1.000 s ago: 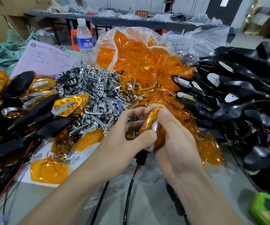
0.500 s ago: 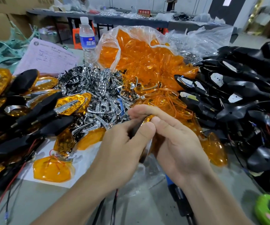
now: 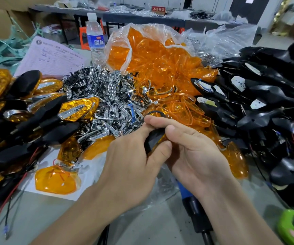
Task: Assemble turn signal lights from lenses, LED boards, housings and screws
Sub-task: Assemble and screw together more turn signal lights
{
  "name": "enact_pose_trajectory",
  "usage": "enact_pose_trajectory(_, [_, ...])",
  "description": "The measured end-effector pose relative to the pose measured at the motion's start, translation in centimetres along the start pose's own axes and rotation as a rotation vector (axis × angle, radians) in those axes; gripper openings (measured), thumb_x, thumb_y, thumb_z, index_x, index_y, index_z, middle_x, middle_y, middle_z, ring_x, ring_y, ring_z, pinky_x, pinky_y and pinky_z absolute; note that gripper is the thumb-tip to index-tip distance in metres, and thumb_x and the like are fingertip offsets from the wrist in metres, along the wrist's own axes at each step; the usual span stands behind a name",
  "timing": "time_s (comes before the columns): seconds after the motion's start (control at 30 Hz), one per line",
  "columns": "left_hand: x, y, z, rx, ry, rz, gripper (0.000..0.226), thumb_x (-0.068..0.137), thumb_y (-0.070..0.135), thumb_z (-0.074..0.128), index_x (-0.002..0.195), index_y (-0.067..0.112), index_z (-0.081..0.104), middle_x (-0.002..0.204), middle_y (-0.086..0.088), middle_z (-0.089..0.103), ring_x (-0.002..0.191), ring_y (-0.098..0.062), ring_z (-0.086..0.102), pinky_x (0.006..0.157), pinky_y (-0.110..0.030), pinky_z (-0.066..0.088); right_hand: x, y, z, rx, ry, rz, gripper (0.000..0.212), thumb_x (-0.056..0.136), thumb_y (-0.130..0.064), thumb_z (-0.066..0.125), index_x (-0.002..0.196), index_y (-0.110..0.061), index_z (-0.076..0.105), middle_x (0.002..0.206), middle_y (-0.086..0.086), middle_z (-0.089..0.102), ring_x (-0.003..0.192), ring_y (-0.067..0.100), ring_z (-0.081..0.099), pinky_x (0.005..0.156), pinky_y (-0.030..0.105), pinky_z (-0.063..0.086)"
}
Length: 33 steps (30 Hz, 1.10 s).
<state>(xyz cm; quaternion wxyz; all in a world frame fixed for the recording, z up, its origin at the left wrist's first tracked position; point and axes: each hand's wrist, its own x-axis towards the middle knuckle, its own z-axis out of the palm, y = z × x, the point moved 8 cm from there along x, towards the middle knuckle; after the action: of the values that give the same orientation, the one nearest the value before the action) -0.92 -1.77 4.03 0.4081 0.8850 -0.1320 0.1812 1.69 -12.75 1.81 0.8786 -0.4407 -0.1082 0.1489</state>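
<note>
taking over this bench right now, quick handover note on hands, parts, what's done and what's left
Left hand and right hand: both grip one light, black housing up, amber lens edge showing.
Finished lights piled at left; chrome pieces centre; loose lenses in the bag behind; housings at right.
Done: that left pile. Left: whether this one is screwed cannot be seen; many parts remain.

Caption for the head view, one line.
Left hand and right hand grip one black-and-orange turn signal over a bench piled with orange lenses, chrome trims and black housings.
</note>
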Motion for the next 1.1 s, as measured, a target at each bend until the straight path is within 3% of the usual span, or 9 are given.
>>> enact_pose_trajectory(0.1, [0.3,-0.5,0.6,-0.071,-0.062,-0.023,0.021,0.097,0.057,0.051,0.103,0.039,0.061,0.069,0.022,0.063,0.06,-0.004,0.059,0.054,-0.017,0.032,0.0,-0.2,-0.4,-0.1,0.034,-0.024,0.032,0.087,-0.019,0.06,0.107,-0.005,0.08,0.117,0.012,0.077,0.105,0.021,0.073,0.091,0.035,0.06])
enact_pose_trajectory(0.2, [0.7,-0.7,1.5,-0.272,-0.181,-0.051,0.02,0.099,0.053,0.051,0.111,0.043,0.064,0.072,0.014,0.065,0.064,-0.01,0.059,0.059,-0.032,0.04,-0.1,-0.8,-1.0,-0.14,-0.012,-0.013,0.041,0.092,-0.024,0.058,0.122,-0.001,0.073,0.131,0.013,0.071,0.122,0.025,0.068,0.095,0.034,0.059])
enact_pose_trajectory(0.27, [0.8,-0.5,1.9,-0.446,-0.239,-0.071,0.024,0.098,0.053,0.053,0.118,0.044,0.064,0.092,0.007,0.073,0.084,-0.019,0.067,0.073,-0.05,0.052,-0.2,-1.0,-0.9,-0.189,-0.076,0.011,0.041,0.091,-0.021,0.061,0.128,-0.007,0.072,0.129,0.019,0.068,0.117,0.03,0.068,0.093,0.035,0.058])
enact_pose_trajectory(0.37, [0.7,-0.3,1.7,-0.562,-0.247,-0.094,0.031,0.092,0.056,0.055,0.12,0.046,0.065,0.106,-0.001,0.073,0.1,-0.028,0.067,0.09,-0.065,0.05,-0.4,-0.9,-0.4,-0.148,-0.147,0.017,0.04,0.091,-0.021,0.064,0.128,-0.009,0.071,0.125,0.029,0.063,0.114,0.034,0.066,0.095,0.04,0.058])
enact_pose_trajectory(0.57, [0.7,0.3,0.9,-0.53,-0.165,-0.065,0.037,0.083,0.046,0.05,0.112,0.036,0.071,0.093,-0.007,0.072,0.088,-0.029,0.068,0.079,-0.059,0.054,-0.4,-0.7,0.5,-0.097,-0.187,-0.047,0.041,0.088,-0.026,0.074,0.122,-0.003,0.072,0.131,0.02,0.069,0.118,0.032,0.067,0.099,0.039,0.057])
enact_pose_trajectory(0.73, [0.5,0.0,-0.2,-0.519,-0.048,-0.015,0.034,0.093,0.054,0.054,0.098,0.029,0.077,0.067,0.012,0.066,0.06,-0.007,0.061,0.056,-0.025,0.047,-0.3,-0.2,1.3,-0.139,-0.18,-0.098,0.03,0.088,-0.019,0.069,0.113,-0.004,0.077,0.124,0.014,0.073,0.116,0.025,0.07,0.095,0.032,0.056])
enact_pose_trajectory(0.87, [0.5,0.1,-0.3,-0.549,-0.045,0.019,0.036,0.096,0.052,0.056,0.1,0.023,0.078,0.08,-0.002,0.073,0.074,-0.027,0.07,0.064,-0.046,0.055,-0.4,-0.3,1.4,-0.133,-0.197,-0.126,0.027,0.087,-0.016,0.071,0.11,-0.003,0.078,0.124,0.014,0.073,0.116,0.024,0.07,0.096,0.031,0.056])
enact_pose_trajectory(1.0, [0.5,0.1,-0.7,-0.511,0.022,0.074,0.03,0.099,0.05,0.055,0.101,0.03,0.077,0.072,0.013,0.069,0.063,-0.007,0.064,0.056,-0.023,0.049,-0.5,-0.5,1.7,-0.156,-0.207,-0.136,0.027,0.09,-0.016,0.07,0.113,-0.004,0.077,0.121,0.014,0.074,0.114,0.025,0.07,0.095,0.032,0.056])
enact_pose_trajectory(1.1, [0.9,-1.2,0.4,-0.517,-0.043,-0.107,0.04,0.096,0.066,0.047,0.098,0.042,0.078,0.073,0.012,0.072,0.067,-0.005,0.067,0.063,-0.035,0.053,-0.2,-0.5,0.9,-0.288,-0.074,-0.113,0.027,0.095,-0.018,0.068,0.117,-0.007,0.076,0.113,0.011,0.077,0.106,0.024,0.073,0.092,0.037,0.06])
